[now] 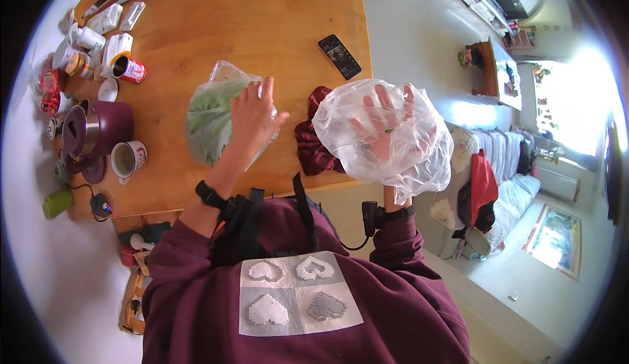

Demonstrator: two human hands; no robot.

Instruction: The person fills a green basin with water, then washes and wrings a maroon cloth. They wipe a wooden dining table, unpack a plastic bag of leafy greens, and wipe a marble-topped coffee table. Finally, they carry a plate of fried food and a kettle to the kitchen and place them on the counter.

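Note:
A clear plastic bag of leafy green vegetables [209, 116] lies on the wooden table in front of me. Over its right side is my left hand [254, 113], fingers spread apart; whether the palm touches the bag cannot be seen. My right hand [385, 120] is inside a second clear plastic bag [417, 160], with its fingers spread and showing through the film. A small green scrap [388, 131] shows at that bag near the palm. Beneath and left of this bag lies a dark red cloth [314, 150], partly covered. A smartphone [339, 57] with a lit screen rests beyond it.
Along the left of the wooden table [236, 15] stand a purple pot [115, 120], an enamel mug [128, 160], a red can [131, 70], bottles and packets. A power adapter [101, 205] with a cable sits at the near left corner. A sofa [511, 197] stands at the right.

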